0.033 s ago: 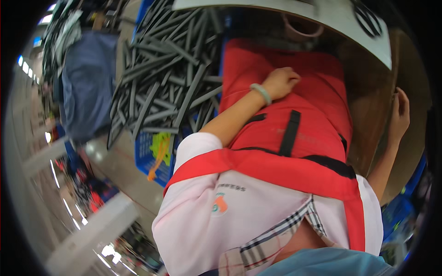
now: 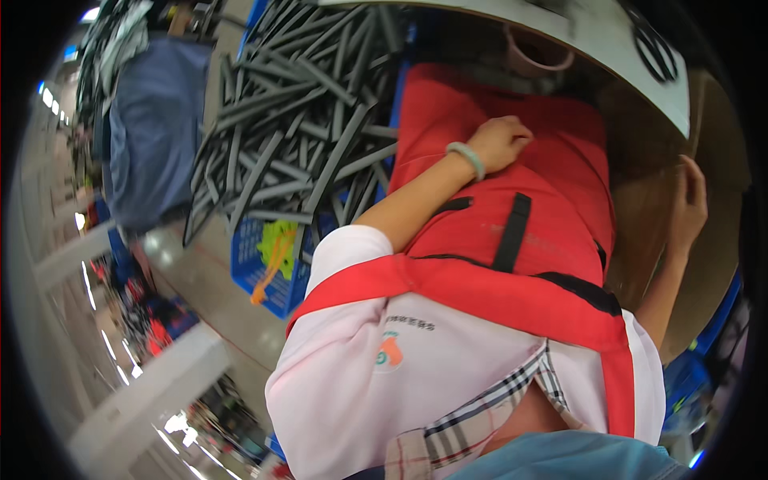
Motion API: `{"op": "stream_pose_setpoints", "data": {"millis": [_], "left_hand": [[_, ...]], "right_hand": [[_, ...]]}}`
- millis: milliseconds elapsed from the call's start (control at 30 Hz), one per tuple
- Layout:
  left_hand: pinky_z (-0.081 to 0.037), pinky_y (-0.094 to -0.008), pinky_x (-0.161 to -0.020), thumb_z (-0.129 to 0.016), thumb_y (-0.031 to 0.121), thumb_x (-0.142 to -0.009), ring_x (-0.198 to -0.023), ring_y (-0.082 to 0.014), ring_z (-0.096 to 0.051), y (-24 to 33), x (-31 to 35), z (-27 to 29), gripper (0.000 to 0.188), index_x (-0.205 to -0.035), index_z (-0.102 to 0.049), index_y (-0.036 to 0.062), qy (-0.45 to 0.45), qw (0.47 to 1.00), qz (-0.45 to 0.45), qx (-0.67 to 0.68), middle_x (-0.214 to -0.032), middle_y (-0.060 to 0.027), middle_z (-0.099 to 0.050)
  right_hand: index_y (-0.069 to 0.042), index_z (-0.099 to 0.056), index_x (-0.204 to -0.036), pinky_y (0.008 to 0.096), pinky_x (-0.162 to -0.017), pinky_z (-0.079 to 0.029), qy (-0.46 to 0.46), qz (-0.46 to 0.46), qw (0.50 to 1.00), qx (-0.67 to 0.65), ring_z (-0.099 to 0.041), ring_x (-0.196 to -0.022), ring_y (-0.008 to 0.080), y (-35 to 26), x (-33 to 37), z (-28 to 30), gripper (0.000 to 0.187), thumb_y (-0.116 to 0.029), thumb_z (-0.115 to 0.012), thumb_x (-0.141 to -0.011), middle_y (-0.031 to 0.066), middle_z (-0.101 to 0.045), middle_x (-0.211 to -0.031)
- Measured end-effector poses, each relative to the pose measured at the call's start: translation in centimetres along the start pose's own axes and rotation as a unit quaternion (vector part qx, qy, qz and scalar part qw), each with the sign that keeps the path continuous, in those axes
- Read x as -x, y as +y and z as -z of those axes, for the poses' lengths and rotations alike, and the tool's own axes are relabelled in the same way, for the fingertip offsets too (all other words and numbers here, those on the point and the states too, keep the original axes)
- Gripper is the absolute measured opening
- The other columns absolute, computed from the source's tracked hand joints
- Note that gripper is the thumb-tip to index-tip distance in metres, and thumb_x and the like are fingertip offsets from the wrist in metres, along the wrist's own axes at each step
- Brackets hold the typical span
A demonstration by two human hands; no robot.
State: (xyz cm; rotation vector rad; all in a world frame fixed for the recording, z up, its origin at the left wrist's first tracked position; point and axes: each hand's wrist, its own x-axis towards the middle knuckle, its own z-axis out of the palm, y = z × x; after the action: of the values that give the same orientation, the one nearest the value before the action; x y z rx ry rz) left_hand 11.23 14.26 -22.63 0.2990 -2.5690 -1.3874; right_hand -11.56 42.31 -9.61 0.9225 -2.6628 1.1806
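Observation:
My left hand, with a pale green bangle at the wrist, rests on the red apron over my lap. Its fingers are loosely curled in, and no object shows in them. At the right, my right hand is raised beside a brown cardboard-like surface. The fingers there point up, slightly bent, with nothing visible in them; whether they touch the surface I cannot tell.
Left of my lap, a heap of grey strips fills a blue crate. A blue basket holds yellow-green and orange pieces. Ahead are a white tabletop with black-handled scissors and a pink container. A grey-blue cover stands far left.
The whole view has shifted slightly. Both hands keep nearly the same place and pose.

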Motion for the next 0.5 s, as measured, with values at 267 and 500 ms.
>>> {"op": "stream_pose_setpoints", "data": {"millis": [267,500], "left_hand": [[-0.051,-0.0314,-0.073,-0.064,0.004,-0.085,-0.084,-0.0258,-0.066,-0.5,5.4,6.8,0.013,-0.096,-0.071,0.0019,0.248,0.967,0.019,0.048,-0.092,-0.0124,-0.067],[-0.05,-0.032,-0.068,-0.063,0.003,-0.085,-0.076,-0.0276,-0.064,-8.3,11.8,11.6,0.013,-0.095,-0.071,0.0013,0.317,0.917,0.233,0.06,-0.086,-0.0117,-0.065]], "right_hand": [[-0.008,-0.069,-0.108,0.0305,-0.075,-0.049,-0.315,0.134,0.938,0.049,-0.063,-0.079,0.0199,-0.3,2.8,-16.1,0.017,-0.011,-0.063,-0.092,0.0116,-0.069,-0.099],[-0.016,-0.069,-0.111,0.0347,-0.074,-0.051,-0.327,0.008,0.941,0.083,-0.066,-0.08,0.0241,2.2,0.5,-18.6,0.022,-0.023,-0.061,-0.092,0.0104,-0.07,-0.092]]}}
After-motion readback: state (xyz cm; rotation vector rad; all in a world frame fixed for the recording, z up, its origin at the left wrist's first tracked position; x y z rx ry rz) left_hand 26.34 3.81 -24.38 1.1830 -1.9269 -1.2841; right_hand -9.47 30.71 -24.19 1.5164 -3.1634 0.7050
